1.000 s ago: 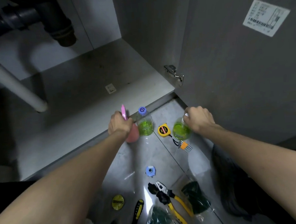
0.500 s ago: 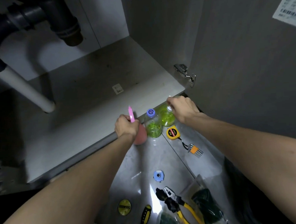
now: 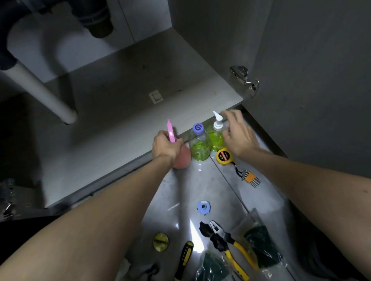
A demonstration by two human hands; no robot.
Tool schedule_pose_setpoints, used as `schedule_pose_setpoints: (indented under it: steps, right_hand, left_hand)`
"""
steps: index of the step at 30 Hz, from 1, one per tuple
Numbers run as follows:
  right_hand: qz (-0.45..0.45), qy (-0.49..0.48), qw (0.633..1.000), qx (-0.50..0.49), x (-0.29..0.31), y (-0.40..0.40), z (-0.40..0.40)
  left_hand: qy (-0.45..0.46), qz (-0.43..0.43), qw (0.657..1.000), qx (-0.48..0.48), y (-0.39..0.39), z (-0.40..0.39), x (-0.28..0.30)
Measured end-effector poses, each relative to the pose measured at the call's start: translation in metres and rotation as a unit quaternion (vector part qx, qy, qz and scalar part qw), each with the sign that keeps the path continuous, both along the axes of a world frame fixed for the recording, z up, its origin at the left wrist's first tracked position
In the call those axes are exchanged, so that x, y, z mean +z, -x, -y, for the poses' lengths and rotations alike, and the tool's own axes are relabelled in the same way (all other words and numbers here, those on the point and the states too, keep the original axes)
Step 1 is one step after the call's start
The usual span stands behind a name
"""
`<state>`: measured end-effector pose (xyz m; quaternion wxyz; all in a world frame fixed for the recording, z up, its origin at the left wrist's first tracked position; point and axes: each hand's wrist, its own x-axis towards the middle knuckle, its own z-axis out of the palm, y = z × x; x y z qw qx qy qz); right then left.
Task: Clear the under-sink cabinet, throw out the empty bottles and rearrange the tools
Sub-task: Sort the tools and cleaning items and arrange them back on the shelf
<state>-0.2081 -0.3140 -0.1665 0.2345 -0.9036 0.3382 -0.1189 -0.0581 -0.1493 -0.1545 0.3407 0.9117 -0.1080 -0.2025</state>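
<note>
Bottles are lining up on the floor by the cabinet edge (image 3: 121, 173): my right hand (image 3: 238, 134), fingers loose, is letting go of the pump bottle (image 3: 215, 136) just set beside the blue-capped bottle (image 3: 199, 143), left hand (image 3: 166, 145) is gripping the pink bottle (image 3: 181, 158).

Grey tile floor (image 3: 205, 183), 2 green bottles (image 3: 199, 147), tape measure (image 3: 224, 157), pliers (image 3: 229, 240), screwdriver (image 3: 184, 260)

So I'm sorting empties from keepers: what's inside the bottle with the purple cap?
The purple-capped bottle is clear, and green liquid fills its lower body, so it isn't empty. The upper part looks clear. Its base is lost in glare, and the cap hides the neck.
</note>
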Motion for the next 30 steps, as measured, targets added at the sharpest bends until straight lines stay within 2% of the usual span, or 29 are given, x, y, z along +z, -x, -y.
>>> schedule_pose_setpoints:
  steps: [2, 6, 9, 11, 13, 20, 25, 27, 30]
  right_hand:
    - [-0.018, -0.008, 0.999, -0.03, -0.01, 0.015, -0.003]
    - [-0.138, -0.073, 0.987, -0.041, -0.036, 0.048, -0.021]
    - [-0.235, -0.071, 0.966, 0.079, -0.049, 0.071, -0.054]
    - [-0.272, -0.061, 0.946, 0.164, -0.054, 0.081, -0.079]
    - [-0.296, -0.063, 0.93, 0.208, -0.057, 0.085, -0.103]
    - [-0.3, -0.052, 0.901, 0.308, -0.057, 0.094, -0.187]
    - [-0.235, -0.034, 0.873, 0.426, -0.053, 0.114, -0.222]
    - [-0.212, -0.003, 0.842, 0.495, -0.051, 0.124, -0.229]
    - [-0.232, 0.025, 0.782, 0.578, -0.046, 0.134, -0.237]
  left_hand:
    - [0.016, -0.004, 1.0, -0.004, 0.002, -0.007, 0.0]
    - [0.025, 0.003, 1.0, -0.018, 0.012, -0.035, 0.002]
    - [0.009, 0.007, 0.999, -0.044, 0.027, -0.073, -0.001]
    - [-0.02, -0.003, 0.998, -0.066, 0.039, -0.101, -0.005]
    - [-0.039, -0.016, 0.997, -0.065, 0.052, -0.129, -0.008]
    - [-0.13, -0.082, 0.988, -0.014, 0.122, -0.238, -0.029]
    - [-0.157, -0.026, 0.984, 0.082, 0.179, -0.302, -0.044]
    - [-0.184, -0.013, 0.975, 0.126, 0.191, -0.316, -0.046]
    - [-0.224, -0.042, 0.955, 0.188, 0.196, -0.321, -0.047]
